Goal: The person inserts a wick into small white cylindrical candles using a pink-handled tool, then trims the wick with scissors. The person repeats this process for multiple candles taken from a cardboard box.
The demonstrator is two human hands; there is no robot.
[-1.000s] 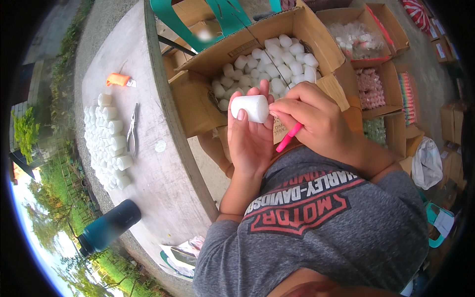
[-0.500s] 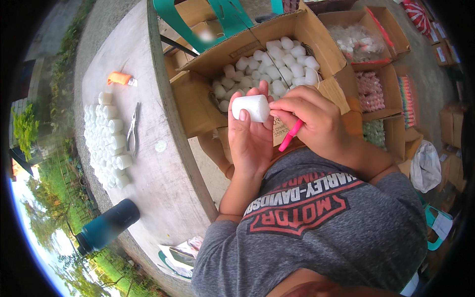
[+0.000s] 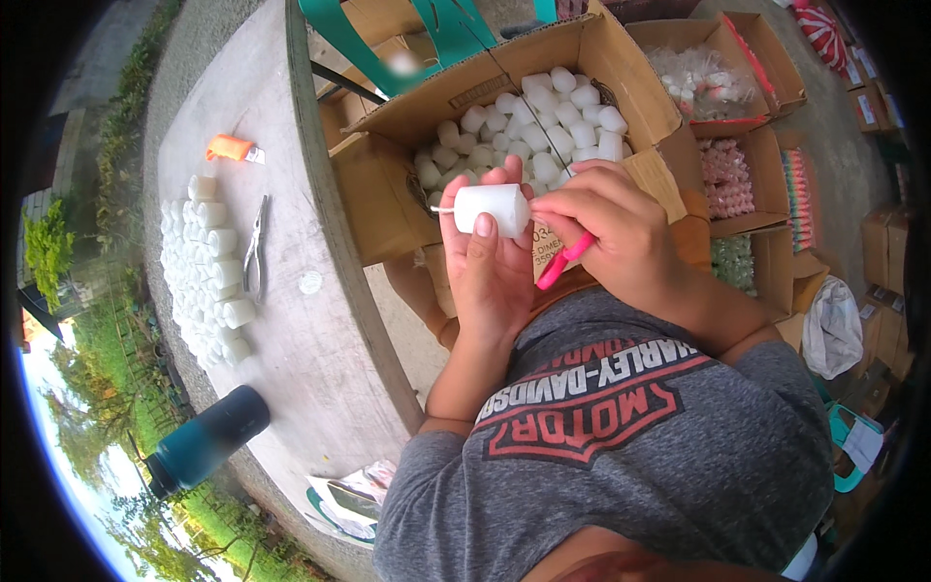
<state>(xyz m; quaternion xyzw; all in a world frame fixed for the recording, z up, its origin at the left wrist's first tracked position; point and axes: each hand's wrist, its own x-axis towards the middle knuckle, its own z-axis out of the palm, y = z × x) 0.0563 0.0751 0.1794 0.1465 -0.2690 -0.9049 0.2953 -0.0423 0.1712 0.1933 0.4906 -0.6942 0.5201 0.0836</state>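
Observation:
A short white candle (image 3: pixel 491 210) lies sideways across the fingers of my left hand (image 3: pixel 485 267), with the thumb pressed on its near side. From its left end sticks a short white wick (image 3: pixel 441 210). My right hand (image 3: pixel 621 215) is closed, its thumb and forefinger pinched together at the candle's right end. A bright pink tool (image 3: pixel 562 262), perhaps a handle, is tucked in that hand and points down to the left. What the right fingertips pinch is too small to make out. Behind the hands, an open cardboard box (image 3: pixel 388 199) holds many similar white candles (image 3: pixel 558 116).
On the table (image 3: pixel 320 378) at left are rows of white candles (image 3: pixel 208 272), pliers (image 3: pixel 256 247), an orange roll-like item (image 3: pixel 230 147) and a dark teal bottle (image 3: pixel 208 439). A green plastic chair (image 3: pixel 456 34) stands behind the box. More cartons (image 3: pixel 766 175) with coloured goods fill the right.
The wick now shows out of the candle's left end, where none was visible before. The pink tool has turned slightly in my right hand. Both hands stay in nearly the same place.

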